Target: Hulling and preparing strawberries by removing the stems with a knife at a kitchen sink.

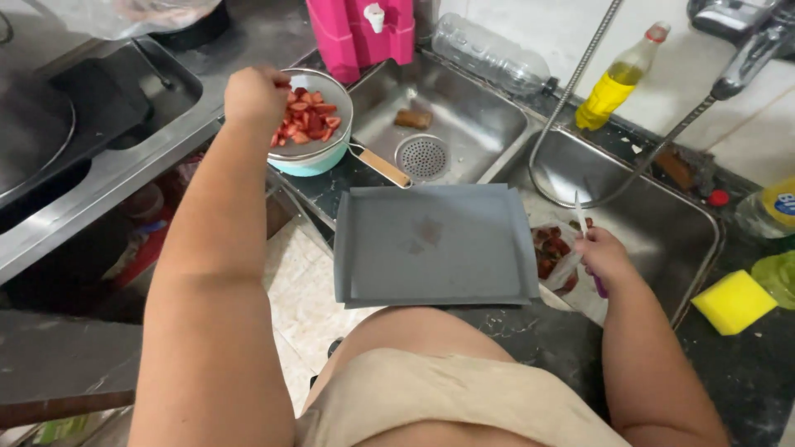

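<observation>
At far left a dark stove [58,124] sits on a steel tabletop [124,165]. The left hand [255,95] is stretched over a pale blue pan [313,157] with a wooden handle, its fingers bunched together at the pan's left rim, just over the cut red strawberries [308,120] that fill the pan. I cannot tell whether the grip holds a piece or is only pinched closed. Behind the pan stands a pink container [360,33]. In the middle lies a grey tray [435,244], bare and flat, on the dark counter edge close to the person's body. Beyond it a small steel sink [464,116] holds a round strainer [423,156], with a clear bottle [489,54] lying behind. Right of the tray, the right hand [604,257] is clamped on a knife [580,219], blade pointing up, beside a bag of strawberry scraps [553,252]. Further right are a larger sink [654,215], a yellow bottle [617,83] and a yellow sponge [733,302].
</observation>
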